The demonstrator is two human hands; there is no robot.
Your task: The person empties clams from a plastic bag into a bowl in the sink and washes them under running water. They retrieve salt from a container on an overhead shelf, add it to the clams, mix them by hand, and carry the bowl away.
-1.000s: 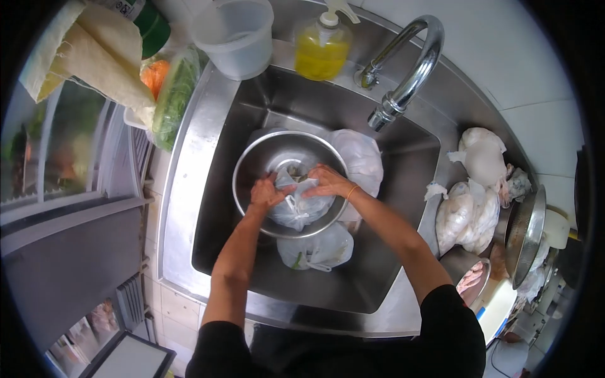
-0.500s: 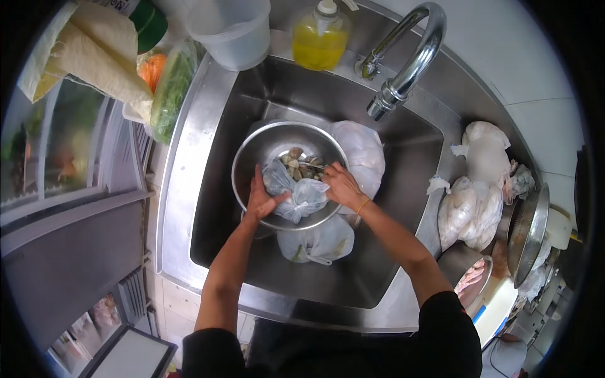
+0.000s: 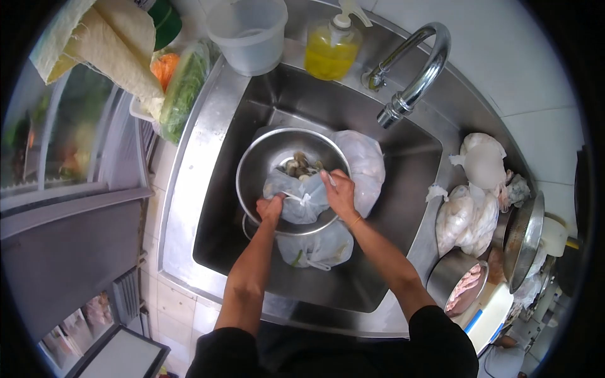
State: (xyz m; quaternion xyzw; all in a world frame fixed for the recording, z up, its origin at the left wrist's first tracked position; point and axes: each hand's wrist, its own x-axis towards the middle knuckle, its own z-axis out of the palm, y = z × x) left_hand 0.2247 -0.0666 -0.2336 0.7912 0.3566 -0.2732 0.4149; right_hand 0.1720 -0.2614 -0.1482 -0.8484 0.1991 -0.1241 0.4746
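Left hand (image 3: 270,208), spread open a moment ago, now pinches the plastic bag (image 3: 300,211) at its left side; the knotted bag sits inside the steel bowl (image 3: 257,156), now hiding more of the shellfish (image 3: 299,165) along its far edge; right hand (image 3: 340,192) grips the bag's right edge; it looks steadied from both sides.

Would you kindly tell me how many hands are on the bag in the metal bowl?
2: the left hand on the left side of the plastic bag, the right hand on its right; none seems hidden.
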